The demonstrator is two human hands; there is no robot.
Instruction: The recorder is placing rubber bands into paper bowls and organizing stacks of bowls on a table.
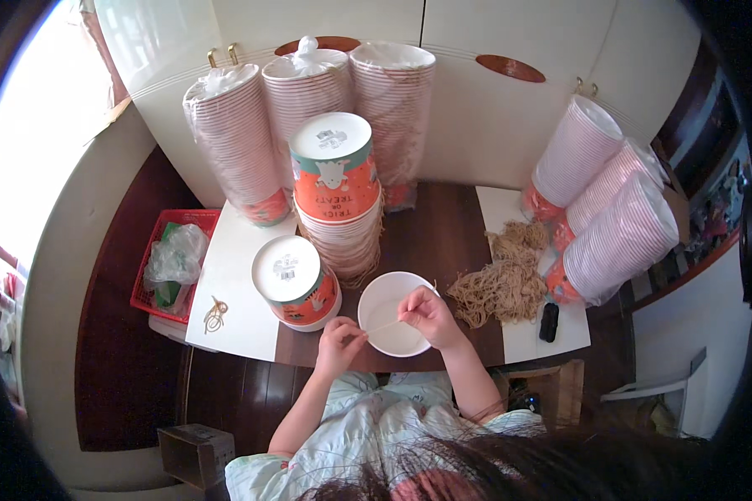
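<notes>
A white paper bucket stands upright at the table's front edge, its open mouth facing me. Across that mouth runs a thin tan cord, drawn fairly straight between my hands. My left hand pinches one end by the bucket's left rim. At the right rim my right hand is closed on the other part, fingertips together above the opening. Whether the cord passes through the bucket's wall is too small to tell. Left of the bucket, an orange printed bucket rests upside down. A tangled pile of tan cords lies to the right.
Behind the work stands a tall stack of inverted buckets. Plastic-wrapped bucket stacks line the back, and more wrapped stacks lean at the right. A black object, a loose cord coil and a red basket are nearby.
</notes>
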